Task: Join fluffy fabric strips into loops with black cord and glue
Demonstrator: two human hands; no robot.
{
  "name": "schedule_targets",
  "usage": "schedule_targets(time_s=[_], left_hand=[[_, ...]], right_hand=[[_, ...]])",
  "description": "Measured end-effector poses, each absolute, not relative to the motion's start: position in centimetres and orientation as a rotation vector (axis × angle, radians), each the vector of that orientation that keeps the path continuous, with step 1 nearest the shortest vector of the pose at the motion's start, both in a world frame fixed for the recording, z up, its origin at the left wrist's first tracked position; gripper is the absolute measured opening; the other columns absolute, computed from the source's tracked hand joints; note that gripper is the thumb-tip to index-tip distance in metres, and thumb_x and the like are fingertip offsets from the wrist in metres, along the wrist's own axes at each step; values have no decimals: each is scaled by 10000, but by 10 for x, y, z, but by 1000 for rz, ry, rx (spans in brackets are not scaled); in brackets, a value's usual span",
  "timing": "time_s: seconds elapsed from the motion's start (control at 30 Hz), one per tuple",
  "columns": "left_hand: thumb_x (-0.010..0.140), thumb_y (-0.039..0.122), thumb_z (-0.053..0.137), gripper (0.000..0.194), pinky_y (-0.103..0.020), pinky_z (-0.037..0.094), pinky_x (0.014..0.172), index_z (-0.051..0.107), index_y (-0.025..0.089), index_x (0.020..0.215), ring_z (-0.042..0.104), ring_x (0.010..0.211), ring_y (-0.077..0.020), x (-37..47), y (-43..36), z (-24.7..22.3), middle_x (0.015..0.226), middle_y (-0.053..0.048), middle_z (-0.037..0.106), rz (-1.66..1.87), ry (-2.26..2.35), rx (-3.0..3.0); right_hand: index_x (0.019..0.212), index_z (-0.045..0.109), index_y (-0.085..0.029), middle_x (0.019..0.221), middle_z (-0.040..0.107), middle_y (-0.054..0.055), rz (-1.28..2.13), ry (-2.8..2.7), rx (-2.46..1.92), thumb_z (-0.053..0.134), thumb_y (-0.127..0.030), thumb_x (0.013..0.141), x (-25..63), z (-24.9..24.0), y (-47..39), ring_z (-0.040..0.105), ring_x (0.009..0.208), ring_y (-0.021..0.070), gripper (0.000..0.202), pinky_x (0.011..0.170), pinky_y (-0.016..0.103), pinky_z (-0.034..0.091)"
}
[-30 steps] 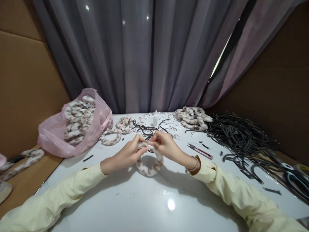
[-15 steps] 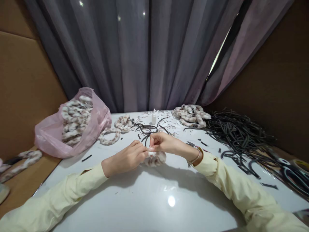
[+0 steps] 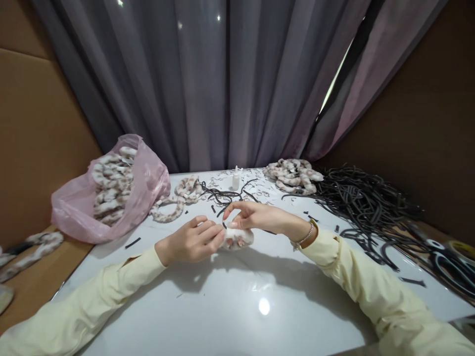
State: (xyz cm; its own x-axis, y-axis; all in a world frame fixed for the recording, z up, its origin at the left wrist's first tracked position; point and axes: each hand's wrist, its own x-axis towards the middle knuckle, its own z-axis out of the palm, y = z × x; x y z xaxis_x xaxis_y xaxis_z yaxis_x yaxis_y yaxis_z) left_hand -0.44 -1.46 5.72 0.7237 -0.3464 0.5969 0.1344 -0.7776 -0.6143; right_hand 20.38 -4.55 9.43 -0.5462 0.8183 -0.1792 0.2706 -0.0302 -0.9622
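In the middle of the table is a short curled piece of white plush tube (image 3: 239, 241) with brown-pink spots. My left hand (image 3: 193, 241) is at its left end, thumb and index finger closed on the edge of it; the exact pinch is partly hidden. Above it, my right hand (image 3: 254, 217) arches with thumb and index finger spread apart, the thumb tip close to or touching the plush. A small dark bit shows between the two hands; what it belongs to is unclear.
A pink bag (image 3: 152, 173) of plush tubes stands left, a plush pile (image 3: 293, 175) at the back right. Black cords (image 3: 359, 198) heap up on the right near scissors (image 3: 451, 267). A small white bottle (image 3: 236, 180) stands at the back among scraps.
My right thumb and index finger have parted from their pinch over the plush. My left hand's fingers have loosened a little, and the plush piece has turned slightly.
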Motion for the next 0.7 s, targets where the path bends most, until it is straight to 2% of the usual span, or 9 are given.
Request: schedule_targets(time_s=[0.13,0.23,0.33,0.43,0.5,0.63,0.7], left_hand=[[876,71,334,195,-331,426,716,495,135,966,601,684,-160,-6,-10,55,778,-80,686,-1008,137,-2333],[872,80,368,190,-331,423,704,470,139,1020,578,674,-160,-5,-8,50,808,-84,679,-1034,95,-2426],[868,77,403,188,-317,422,674,451,144,1037,543,644,-146,-3,-8,47,810,-75,660,-1093,12,-2605],[876,104,430,120,-281,430,648,468,165,973,534,650,-138,-1,-12,47,748,-41,613,-1227,-189,-2831],[882,163,459,67,-251,434,614,491,170,940,547,648,-133,0,-15,48,743,-34,596,-1288,-431,-3000],[869,322,509,159,-212,369,472,519,177,933,513,522,-101,1,-21,57,731,-9,615,-1311,-1015,-3333],[867,378,502,198,-206,347,453,510,182,896,492,506,-94,2,-22,63,718,6,616,-1373,-1234,-3438]], right_hand=[[881,610,-132,657,504,-26,1404,-1991,-1194,577,-442,798,208,100,-44,392,565,68,322,508,193,309],[887,641,-115,697,540,-6,1331,-2129,-1164,575,-466,792,209,103,-44,410,597,75,370,529,195,320],[903,666,-107,651,546,-13,1275,-2194,-1171,597,-470,772,209,108,-49,392,556,69,392,493,190,300],[851,701,-105,582,543,-23,1032,-2232,-1205,662,-423,734,205,109,-53,371,517,65,341,462,189,277],[802,719,-102,561,567,-9,794,-2221,-1222,642,-352,774,203,107,-54,406,517,70,263,474,189,299],[759,723,-101,589,639,33,445,-2212,-1128,579,-261,838,199,98,-53,521,544,95,228,524,194,375],[773,712,-107,650,665,54,235,-2212,-1018,550,-236,858,199,92,-52,565,583,108,224,553,200,413]])
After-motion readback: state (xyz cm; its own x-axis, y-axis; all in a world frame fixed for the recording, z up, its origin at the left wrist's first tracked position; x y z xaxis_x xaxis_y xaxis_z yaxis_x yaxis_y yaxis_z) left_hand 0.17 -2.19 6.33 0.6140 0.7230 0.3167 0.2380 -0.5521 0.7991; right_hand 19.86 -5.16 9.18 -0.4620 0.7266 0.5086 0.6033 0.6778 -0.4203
